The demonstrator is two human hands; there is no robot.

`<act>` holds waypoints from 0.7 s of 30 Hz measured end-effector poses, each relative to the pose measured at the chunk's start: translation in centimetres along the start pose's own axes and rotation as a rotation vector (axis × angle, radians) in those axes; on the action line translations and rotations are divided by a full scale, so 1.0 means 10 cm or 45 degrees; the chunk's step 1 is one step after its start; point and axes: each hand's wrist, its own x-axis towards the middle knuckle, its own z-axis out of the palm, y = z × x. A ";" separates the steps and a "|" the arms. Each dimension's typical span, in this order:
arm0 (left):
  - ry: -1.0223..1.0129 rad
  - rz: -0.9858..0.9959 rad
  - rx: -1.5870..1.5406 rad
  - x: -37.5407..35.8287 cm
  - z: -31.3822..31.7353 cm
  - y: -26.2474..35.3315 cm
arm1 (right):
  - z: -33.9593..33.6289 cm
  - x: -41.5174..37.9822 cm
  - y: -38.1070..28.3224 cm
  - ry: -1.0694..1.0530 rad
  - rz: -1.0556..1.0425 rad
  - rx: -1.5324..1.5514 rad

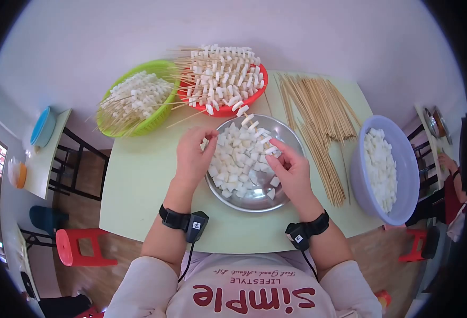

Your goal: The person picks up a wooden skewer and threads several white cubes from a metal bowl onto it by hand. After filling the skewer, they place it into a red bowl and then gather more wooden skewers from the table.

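A steel bowl (pixel 295 139) of cut white chunks (pixel 233 159) sits in front of me on the table. Over its right side, my right hand (pixel 292 168) pinches a skewer threaded with white pieces (pixel 260 133), which slants away toward the bowl's far rim. My left hand (pixel 195 153) hovers at the bowl's left rim with thumb and fingers drawn together. Whether a small piece is between those fingertips, I cannot make out. A few chunks lie apart from the heap on the bowl's bare metal at lower right.
Behind the bowl, a red basket (pixel 262 87) and a green basket (pixel 162 114) are piled with loaded skewers. Bare bamboo skewers (pixel 323 116) lie right of the bowl. A lavender tub (pixel 409 175) of white chunks stands at the right edge. Another person's arm (pixel 452 169) shows far right.
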 end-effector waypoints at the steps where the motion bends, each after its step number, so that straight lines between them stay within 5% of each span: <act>1: -0.070 0.135 0.173 0.01 0.00 -0.02 | 0.00 0.00 0.00 0.004 0.003 -0.001; 13: -0.251 0.116 0.603 -0.04 0.14 0.06 | 0.01 -0.01 0.00 -0.023 0.011 0.021; 21: 0.014 0.212 0.368 -0.05 0.14 0.02 | -0.02 -0.03 -0.05 -0.128 -0.003 -0.069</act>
